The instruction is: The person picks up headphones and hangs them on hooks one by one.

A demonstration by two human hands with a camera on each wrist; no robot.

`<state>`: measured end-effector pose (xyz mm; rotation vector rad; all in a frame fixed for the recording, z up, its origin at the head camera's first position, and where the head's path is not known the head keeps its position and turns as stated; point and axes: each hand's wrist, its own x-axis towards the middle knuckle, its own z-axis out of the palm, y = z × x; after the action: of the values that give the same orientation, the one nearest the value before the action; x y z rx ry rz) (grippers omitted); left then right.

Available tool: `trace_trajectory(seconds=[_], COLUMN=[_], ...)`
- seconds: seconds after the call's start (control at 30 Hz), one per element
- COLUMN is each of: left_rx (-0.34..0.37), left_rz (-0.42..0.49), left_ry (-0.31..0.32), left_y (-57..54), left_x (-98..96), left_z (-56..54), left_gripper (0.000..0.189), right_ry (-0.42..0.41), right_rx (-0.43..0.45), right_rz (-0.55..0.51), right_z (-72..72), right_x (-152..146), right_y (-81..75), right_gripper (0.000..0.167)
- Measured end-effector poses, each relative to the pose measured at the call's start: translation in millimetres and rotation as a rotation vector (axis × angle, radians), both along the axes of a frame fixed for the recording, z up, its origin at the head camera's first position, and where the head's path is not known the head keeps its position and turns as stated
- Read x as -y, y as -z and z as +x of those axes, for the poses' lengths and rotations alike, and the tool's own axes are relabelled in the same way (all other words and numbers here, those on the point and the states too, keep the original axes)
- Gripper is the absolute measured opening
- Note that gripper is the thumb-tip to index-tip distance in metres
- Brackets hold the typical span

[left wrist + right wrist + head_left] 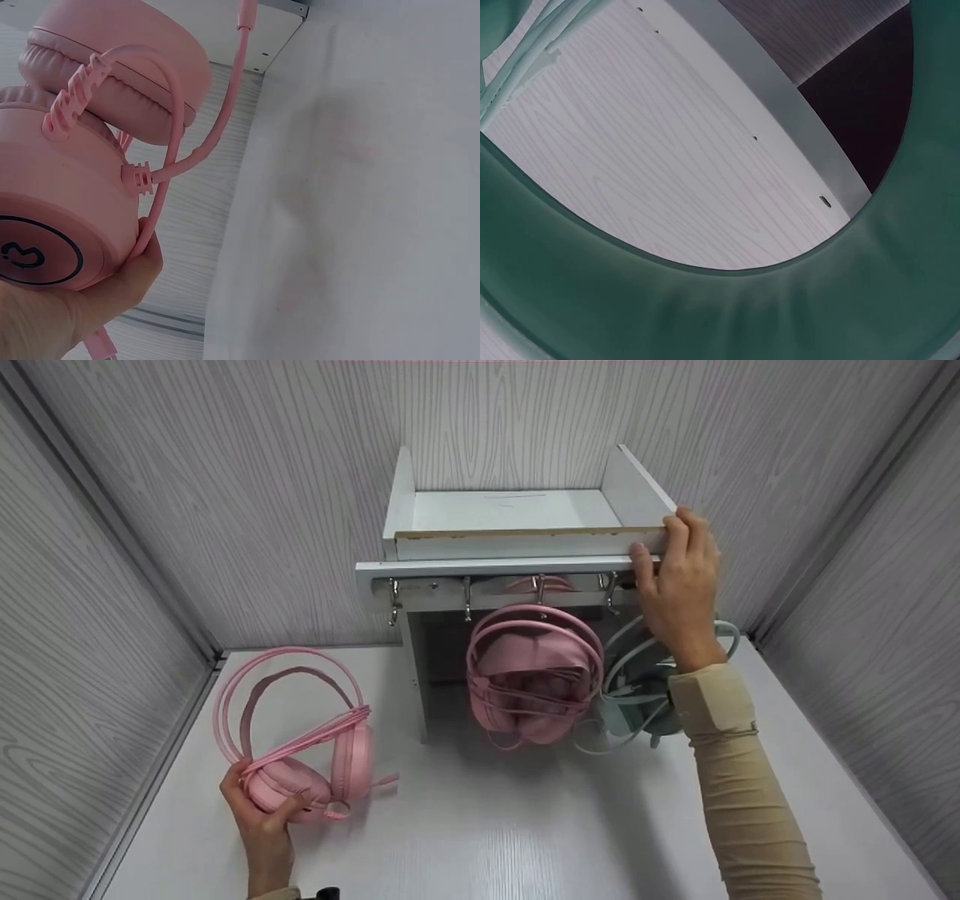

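Observation:
My left hand (259,829) grips a pink headset (354,757) by one ear cup, thumb on one side and fingers on the other. Its cable is wound across the headband's opening, and the microphone boom points right. In the left wrist view a dark round logo shows on the held cup. My right hand (684,592) holds the right front corner of a white shelf (517,547), thumb in front, fingers over the edge. Beneath that hand hangs a green headset (654,709), partly hidden by the wrist; its padded headband (727,315) fills much of the right wrist view.
Along the shelf's front runs a rack with several metal hooks (394,598). A second pink headset (534,652) hangs at its middle, cable wrapped round it. The shelf's side panel (415,682) stands on the white table (480,825). Wood-grain walls (285,495) enclose the space.

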<state>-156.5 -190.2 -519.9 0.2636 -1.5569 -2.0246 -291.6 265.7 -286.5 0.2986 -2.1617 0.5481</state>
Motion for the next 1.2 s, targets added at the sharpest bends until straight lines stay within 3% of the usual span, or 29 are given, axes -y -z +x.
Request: trace_trajectory(seconds=[0.33,1.2], left_rx=[-0.021,-0.168], left_rz=[-0.032,0.057], left_ry=[-0.02,0.018], left_y=[-1.9,-9.6], left_x=[-1.7,-4.5], left_z=[-0.3,5.2], left_gripper=[0.084,0.084], right_ry=[0.006,0.003], right_rx=[0.015,0.005], right_rz=[-0.012,-0.016], right_z=[-0.9,1.7], right_x=[0.0,-2.2], right_y=[0.4,-0.3], right_gripper=[0.051,0.052])
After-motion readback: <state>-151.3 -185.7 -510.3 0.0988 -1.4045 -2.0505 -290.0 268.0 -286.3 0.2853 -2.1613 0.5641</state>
